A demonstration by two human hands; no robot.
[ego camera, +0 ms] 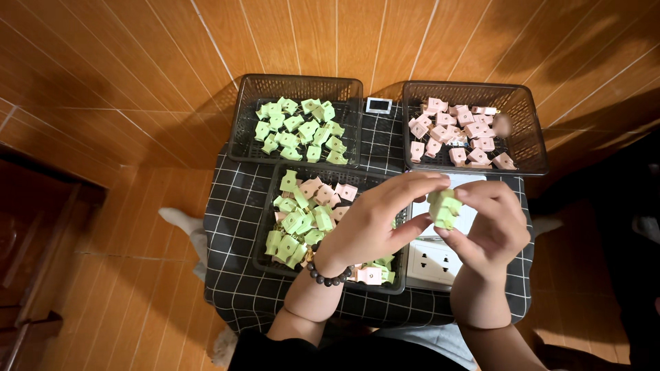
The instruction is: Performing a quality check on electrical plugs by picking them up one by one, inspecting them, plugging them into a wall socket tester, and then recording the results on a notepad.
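While both hands pinch one green piece (445, 208) above the counter (234, 288), a slip could drop it. The left hand (375, 223) and right hand (489, 227) fingers close narrowly on it, over the mixed basket (265, 257).

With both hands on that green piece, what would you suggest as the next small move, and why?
Probably carry the green piece, held by the left hand and right hand, to the far-left basket: it holds only green pieces, while the far-right basket holds pink ones.
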